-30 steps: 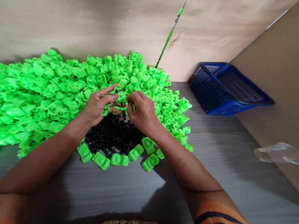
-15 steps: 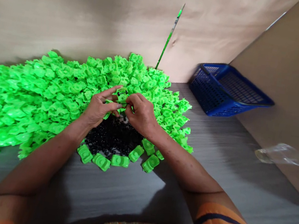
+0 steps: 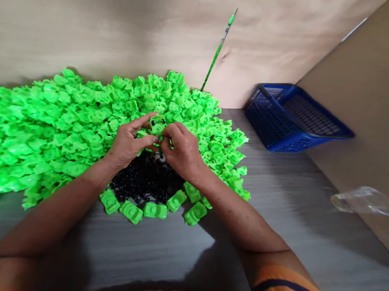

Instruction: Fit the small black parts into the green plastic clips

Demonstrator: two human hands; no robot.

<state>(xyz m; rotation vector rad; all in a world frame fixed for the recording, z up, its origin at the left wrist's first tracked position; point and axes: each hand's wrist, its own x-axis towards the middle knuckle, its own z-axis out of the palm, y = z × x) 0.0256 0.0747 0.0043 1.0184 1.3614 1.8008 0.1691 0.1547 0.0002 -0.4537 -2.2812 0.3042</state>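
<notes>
Between thumb and fingers, my left hand point(image 3: 127, 141) holds a green toy car body point(image 3: 157, 124) with its underside showing and a black axle across its upper end. My right hand point(image 3: 183, 150) pinches at the lower end of that body, its fingertips on a small dark part that is mostly hidden. Beneath both hands lies a pile of small black axle parts point(image 3: 148, 180). Several green car bodies point(image 3: 155, 210) rest along the near edge of the black pile.
A large heap of green car bodies point(image 3: 72, 121) spreads across the grey table point(image 3: 282, 198) to the left and behind my hands. A green-stained stick point(image 3: 216, 56) leans on the wooden wall. At the right are a blue basket point(image 3: 284, 139) and a clear plastic bottle point(image 3: 366, 201).
The green body has tilted slightly in my left hand, and its black axle now shows more fully. My right fingertips have shifted slightly against it.
</notes>
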